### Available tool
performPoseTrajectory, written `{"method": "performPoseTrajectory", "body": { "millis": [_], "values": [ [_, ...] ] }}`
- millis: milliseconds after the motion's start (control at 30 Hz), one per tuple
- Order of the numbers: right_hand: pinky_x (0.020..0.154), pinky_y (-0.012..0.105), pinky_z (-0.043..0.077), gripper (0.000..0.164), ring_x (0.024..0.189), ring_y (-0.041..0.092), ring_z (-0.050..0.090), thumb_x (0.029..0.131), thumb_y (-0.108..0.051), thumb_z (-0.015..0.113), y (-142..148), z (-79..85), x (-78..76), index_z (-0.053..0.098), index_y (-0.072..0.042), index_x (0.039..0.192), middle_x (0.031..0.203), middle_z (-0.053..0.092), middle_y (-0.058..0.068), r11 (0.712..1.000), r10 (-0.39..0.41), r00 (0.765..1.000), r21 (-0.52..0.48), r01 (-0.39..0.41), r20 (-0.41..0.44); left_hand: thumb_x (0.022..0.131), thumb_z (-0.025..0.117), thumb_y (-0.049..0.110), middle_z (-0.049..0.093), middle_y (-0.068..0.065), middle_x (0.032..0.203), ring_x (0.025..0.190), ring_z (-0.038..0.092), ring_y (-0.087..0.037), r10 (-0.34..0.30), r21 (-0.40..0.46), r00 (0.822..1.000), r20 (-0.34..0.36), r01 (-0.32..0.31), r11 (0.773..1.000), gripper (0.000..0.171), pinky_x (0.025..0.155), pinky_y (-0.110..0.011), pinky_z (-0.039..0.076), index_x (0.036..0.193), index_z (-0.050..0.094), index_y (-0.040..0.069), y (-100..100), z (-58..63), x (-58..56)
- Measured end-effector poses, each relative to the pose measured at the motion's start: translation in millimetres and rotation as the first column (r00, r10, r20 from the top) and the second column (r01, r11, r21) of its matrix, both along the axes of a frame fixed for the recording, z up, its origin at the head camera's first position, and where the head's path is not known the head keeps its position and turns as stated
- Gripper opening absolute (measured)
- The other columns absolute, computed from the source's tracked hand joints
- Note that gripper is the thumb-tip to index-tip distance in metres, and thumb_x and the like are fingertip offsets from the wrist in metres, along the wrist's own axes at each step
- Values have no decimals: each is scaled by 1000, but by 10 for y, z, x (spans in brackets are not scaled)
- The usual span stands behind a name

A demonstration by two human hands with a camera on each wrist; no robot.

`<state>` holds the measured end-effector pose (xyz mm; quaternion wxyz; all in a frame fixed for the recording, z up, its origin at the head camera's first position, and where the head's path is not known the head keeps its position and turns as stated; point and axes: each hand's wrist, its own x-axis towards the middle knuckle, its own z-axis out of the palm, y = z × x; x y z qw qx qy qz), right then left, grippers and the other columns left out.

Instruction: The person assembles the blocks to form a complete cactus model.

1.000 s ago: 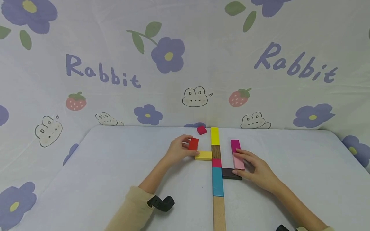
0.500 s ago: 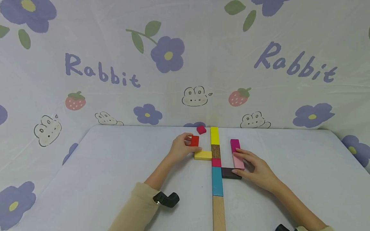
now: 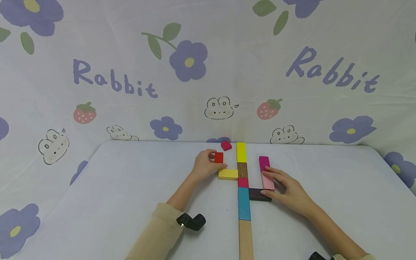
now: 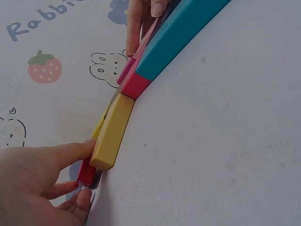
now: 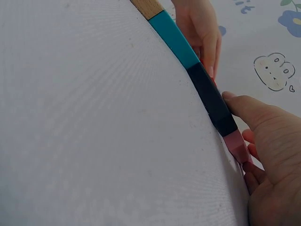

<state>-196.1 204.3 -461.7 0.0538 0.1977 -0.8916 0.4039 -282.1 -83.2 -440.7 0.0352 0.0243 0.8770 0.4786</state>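
Note:
My left hand (image 3: 205,165) holds a small red block (image 3: 219,157) between thumb and fingers, just beyond the outer end of a flat yellow block (image 3: 228,174). In the left wrist view the red block (image 4: 86,173) is partly behind this yellow block. My right hand (image 3: 290,191) has its fingers curled about a pink block (image 3: 268,182). Its thumb lies against the black block (image 3: 258,194). A magenta block (image 3: 264,162) continues from the pink one's far end. The pink block's far side is hidden by my fingers in the right wrist view.
A row of blocks runs away from me: light wood (image 3: 246,238), blue (image 3: 244,204), crimson (image 3: 243,182), dark wood (image 3: 242,170) and bright yellow (image 3: 241,152). The black and flat yellow blocks branch off it. A loose crimson block (image 3: 226,146) lies near the table's far edge.
My left hand has shifted slightly away and to the right. The red block has moved a little farther back and turned straighter. My right hand stays in place.

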Motion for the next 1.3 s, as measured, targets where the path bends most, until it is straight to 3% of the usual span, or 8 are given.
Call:
{"method": "performPoseTrajectory", "body": {
  "millis": [200, 433, 733, 1300],
  "values": [
    [116, 73, 34, 62, 147, 50, 41, 89, -22, 86, 1, 13, -5, 64, -1, 142, 156, 52, 23, 1000, 5, 1000, -8, -5, 3, 88, 85, 18, 61, -21, 135, 118, 60, -32, 22, -28, 1000, 11, -21, 999, 64, 95, -38, 61, 142, 57, -2, 22, 49, 35],
    [116, 73, 34, 61, 147, 49, 42, 89, -23, 86, 4, 12, -6, 64, -1, 142, 156, 52, 23, 1000, 6, 1000, -10, -6, -1, 89, 84, 21, 60, -21, 137, 121, 58, -33, 23, 0, 999, 28, -23, 1000, 67, 97, -42, 60, 146, 56, 0, 21, 13, 4],
    [116, 72, 34, 61, 147, 49, 42, 89, -22, 86, 8, -13, -7, 64, -1, 142, 156, 52, 23, 1000, 3, 1000, -5, -3, 4, 96, 78, 18, 62, -20, 133, 114, 60, -30, 52, -15, 999, 13, -51, 999, 52, 97, -36, 61, 142, 60, 1, 32, -6, -17],
    [116, 72, 35, 61, 147, 49, 43, 89, -22, 86, 17, -23, -12, 64, -1, 142, 155, 53, 22, 1000, 5, 1000, -8, -5, 2, 96, 79, 19, 61, -18, 128, 112, 59, -28, 28, -13, 1000, 3, -28, 1000, 52, 98, -37, 60, 142, 62, 2, -7, -34, 9]
  ]
}}
